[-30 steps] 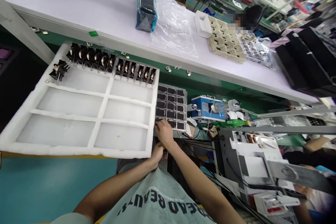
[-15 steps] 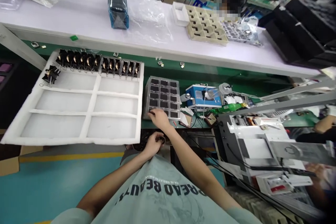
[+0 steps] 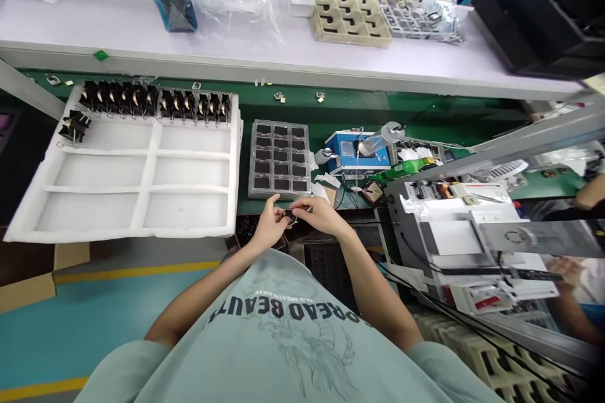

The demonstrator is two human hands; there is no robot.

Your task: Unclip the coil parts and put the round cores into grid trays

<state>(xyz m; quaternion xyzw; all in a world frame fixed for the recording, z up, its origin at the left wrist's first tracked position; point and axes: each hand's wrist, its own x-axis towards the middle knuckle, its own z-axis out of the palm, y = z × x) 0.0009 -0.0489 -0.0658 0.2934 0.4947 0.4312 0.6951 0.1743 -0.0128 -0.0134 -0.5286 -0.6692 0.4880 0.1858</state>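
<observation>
My left hand [image 3: 268,227] is closed around a small dark part [image 3: 288,215] in front of my body, just off the bench edge. From the right, my right hand [image 3: 322,216] pinches the same part with its fingertips. Fingers cover most of it, so its exact kind is hidden. Just beyond my hands sits a clear compartment tray [image 3: 278,194] with a black piece in each visible cell. To the left lies a white foam tray [image 3: 145,189], its back cells lined with black parts with copper-coloured rings and wire ends [image 3: 127,99].
Right of the compartment tray stand a blue device [image 3: 334,160] and a green bottle [image 3: 407,169]. A grey machine [image 3: 401,227] is at the right, with another person's arm [image 3: 574,302] beyond it. A raised white shelf [image 3: 236,50] crosses the back.
My right hand has left the front edge of the compartment tray and come to my left hand. Both hands now meet at the dark part, and my left hand is raised slightly.
</observation>
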